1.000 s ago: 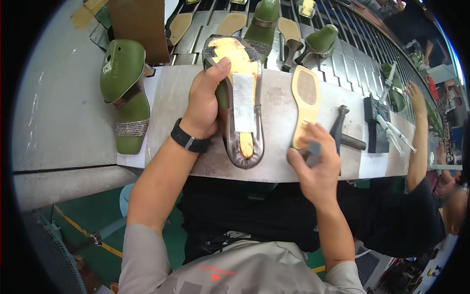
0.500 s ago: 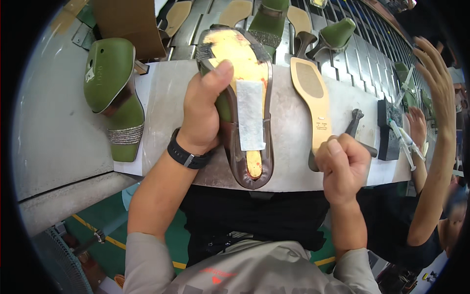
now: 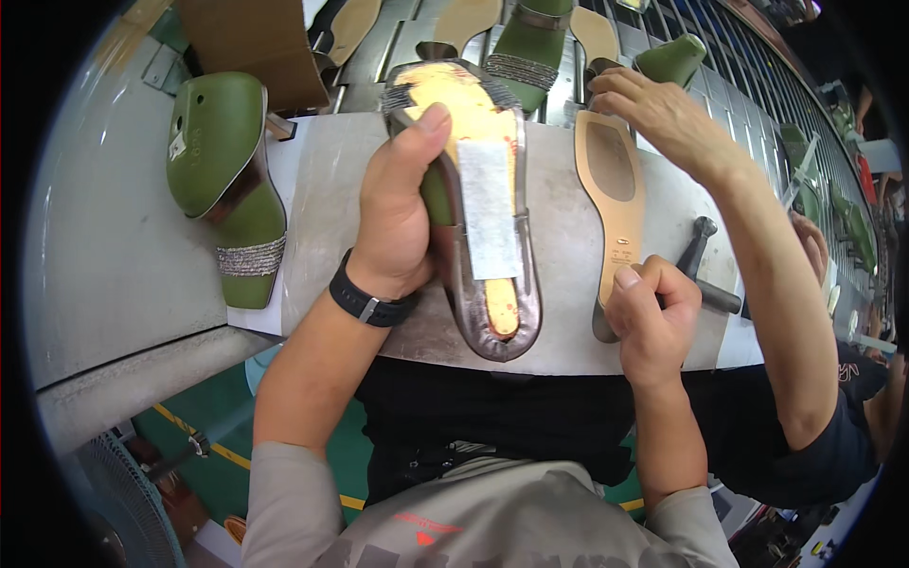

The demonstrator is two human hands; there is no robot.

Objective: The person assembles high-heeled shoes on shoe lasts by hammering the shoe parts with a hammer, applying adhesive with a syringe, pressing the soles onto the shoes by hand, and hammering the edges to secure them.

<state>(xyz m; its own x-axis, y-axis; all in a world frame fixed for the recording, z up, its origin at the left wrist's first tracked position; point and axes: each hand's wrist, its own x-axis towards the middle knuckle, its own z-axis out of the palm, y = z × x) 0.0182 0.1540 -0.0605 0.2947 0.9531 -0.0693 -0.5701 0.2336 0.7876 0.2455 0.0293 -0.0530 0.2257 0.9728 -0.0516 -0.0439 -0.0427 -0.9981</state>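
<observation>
My left hand (image 3: pixel 398 199) is wrapped round a shoe (image 3: pixel 530 312) with its underside facing me. The shoe has a brown upper on a green last, a yellow underside and a white strip (image 3: pixel 489 210) along the middle. My thumb presses on the yellow part. My right hand (image 3: pixel 653 317) is a closed fist beside the heel end of a tan shoe sole (image 3: pixel 617 213). Whatever is inside that fist is hidden. The sole lies on the table with a dark part at its near end. Close to the fist lies a dark hammer-like tool (image 3: pixel 699 248).
A co-worker's hand (image 3: pixel 653 114) reaches in from the right over the sole's far end. A green last with a textured strap (image 3: pixel 251 257) stands at the left, near a cardboard box (image 3: pixel 251 57). More soles and lasts lie on the metal slats (image 3: pixel 748 123) behind.
The co-worker's raised arm has come down and left, reaching over the sole. My right fist has shifted slightly left. The shoe in my left hand is tilted a little differently.
</observation>
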